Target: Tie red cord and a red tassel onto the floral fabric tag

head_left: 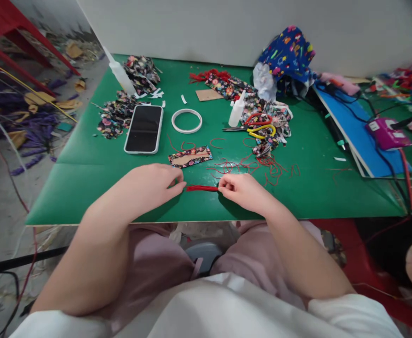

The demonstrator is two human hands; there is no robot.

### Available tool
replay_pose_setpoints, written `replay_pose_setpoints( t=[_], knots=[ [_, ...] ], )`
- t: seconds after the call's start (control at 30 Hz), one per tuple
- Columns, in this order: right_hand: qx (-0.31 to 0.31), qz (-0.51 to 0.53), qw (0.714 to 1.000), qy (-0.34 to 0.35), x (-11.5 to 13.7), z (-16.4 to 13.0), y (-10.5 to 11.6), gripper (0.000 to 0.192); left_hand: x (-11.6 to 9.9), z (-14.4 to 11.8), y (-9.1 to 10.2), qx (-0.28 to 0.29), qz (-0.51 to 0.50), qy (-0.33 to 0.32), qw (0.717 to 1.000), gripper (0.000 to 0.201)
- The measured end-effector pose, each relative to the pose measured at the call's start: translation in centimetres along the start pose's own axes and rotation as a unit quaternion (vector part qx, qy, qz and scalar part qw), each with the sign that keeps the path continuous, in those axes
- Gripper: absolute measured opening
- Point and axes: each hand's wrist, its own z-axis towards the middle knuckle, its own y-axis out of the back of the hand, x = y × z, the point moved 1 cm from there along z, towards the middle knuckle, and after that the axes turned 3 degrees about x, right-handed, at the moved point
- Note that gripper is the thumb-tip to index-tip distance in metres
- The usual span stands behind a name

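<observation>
Red thread bundle [202, 188] lies between both hands, near the close edge of the green tabletop [314, 197]. A floral strip [190, 156] sits just beyond it at 11 o'clock, and loose red threads [269, 164] tangle around 2, close past the right hand [241, 188]. Farther out are a phone [144, 129] between 10 and 11, a tape roll [187, 131] nearer 12, a glue bottle [237, 112] at 1, and scissors [250, 127] between 1 and 2. The bundle's long axis runs from 9 to 3. Right thumb and fingers pinch its 3 o'clock end; the left hand's [156, 183] fingertips meet at the 9 o'clock end, though I cannot tell whether they grip it. Strands are fine and straight; the strip is patterned cloth with a tan middle, the tabletop smooth and slightly glossy.
</observation>
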Motion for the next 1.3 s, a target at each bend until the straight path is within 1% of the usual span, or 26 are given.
replay_pose_setpoints(
  t=[0.07,0.13,0.2,0.23,0.3,0.37,0.43,0.5,0.63,0.8,0.87,0.93,1.0,1.1,1.2,1.3],
  knots=[
    [-0.002,-0.009,1.0,0.004,0.0,0.0,-0.1,0.011,-1.2,-0.1,1.2,-0.078,-0.028,-0.002,0.997,0.028],
    [-0.004,-0.01,1.0,0.01,0.1,0.0,-0.1,0.011,-2.7,0.3,1.8,-0.148,-0.087,-0.019,0.985,0.028],
    [-0.005,-0.008,1.0,0.016,0.1,0.0,-0.1,0.011,-4.2,1.0,1.4,-0.188,-0.14,-0.045,0.971,0.029],
    [-0.008,-0.01,1.0,0.018,0.2,0.0,0.0,0.011,-4.9,1.5,0.9,-0.193,-0.164,-0.063,0.965,0.03],
    [-0.018,-0.017,1.0,0.017,0.2,-0.1,0.1,0.011,-5.8,2.4,-0.6,-0.178,-0.211,-0.103,0.956,0.032],
    [-0.028,-0.011,0.999,0.013,0.2,-0.1,0.3,0.01,-6.3,3.1,-2.1,-0.146,-0.242,-0.138,0.949,0.034],
    [-0.031,0.016,0.999,0.01,0.1,-0.2,0.4,0.009,-6.5,3.5,-3.1,-0.126,-0.269,-0.141,0.944,0.04],
    [-0.033,0.051,0.998,0.009,0.0,-0.3,0.4,0.01,-6.6,3.6,-3.6,-0.119,-0.279,-0.131,0.944,0.044],
    [-0.018,0.088,0.996,0.018,0.0,-0.3,0.4,0.011,-6.7,3.5,-3.6,-0.122,-0.232,-0.098,0.96,0.045],
    [-0.021,0.085,0.996,0.018,0.1,-0.2,0.5,0.009,-6.5,3.3,-4.1,-0.143,-0.105,-0.08,0.981,0.044],
    [-0.019,0.097,0.995,0.016,0.1,-0.2,0.5,0.012,-6.2,3.4,-4.3,-0.149,-0.054,-0.08,0.984,0.047],
    [-0.014,0.113,0.993,0.017,0.1,-0.2,0.5,0.013,-5.8,3.4,-4.4,-0.162,-0.024,-0.086,0.983,0.047],
    [-0.008,0.124,0.992,0.014,0.0,-0.2,0.5,0.014,-5.5,3.4,-4.3,-0.17,-0.019,-0.096,0.981,0.042],
    [-0.005,0.134,0.991,0.0,-0.1,-0.2,0.3,0.015,-5.0,3.3,-3.9,-0.157,-0.032,-0.116,0.98,0.03],
    [-0.011,0.133,0.991,-0.013,-0.2,-0.3,0.3,0.013,-4.8,3.3,-3.7,-0.141,-0.036,-0.117,0.982,0.029],
    [-0.008,0.132,0.991,-0.016,-0.2,-0.3,0.3,0.013,-4.8,3.2,-3.8,-0.147,-0.03,-0.112,0.982,0.03]
  ],
)
